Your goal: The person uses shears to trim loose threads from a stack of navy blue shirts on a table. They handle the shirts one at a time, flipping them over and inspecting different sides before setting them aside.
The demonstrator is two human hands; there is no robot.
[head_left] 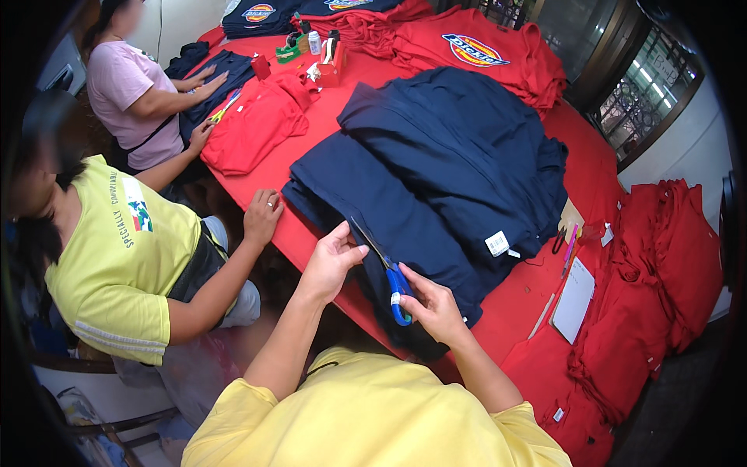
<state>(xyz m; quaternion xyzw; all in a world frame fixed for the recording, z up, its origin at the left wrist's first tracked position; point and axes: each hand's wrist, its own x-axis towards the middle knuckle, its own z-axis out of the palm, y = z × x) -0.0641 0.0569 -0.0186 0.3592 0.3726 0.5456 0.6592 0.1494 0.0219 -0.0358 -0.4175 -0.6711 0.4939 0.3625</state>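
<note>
My right hand [436, 308] is closed around the blue handles of a pair of scissors [395, 284]. The blades point up and away, toward my left hand, above a folded navy garment [389, 198]. My left hand [331, 265] is beside the blade tips at the garment's near left edge. Its fingers are curled in with the thumb toward the blades; anything between them is too small to make out. More navy garments [459, 117] lie heaped behind the folded one. A white tag [496, 244] shows on the navy cloth.
A red-covered table [342, 93] carries red garments [249, 128], a tape dispenser [331, 62] and a white bottle [314, 42]. At right are a white notepad [572, 300], pens [572, 245] and piled red garments [630, 311]. Two people work at left; one hand [263, 218] rests on the table edge.
</note>
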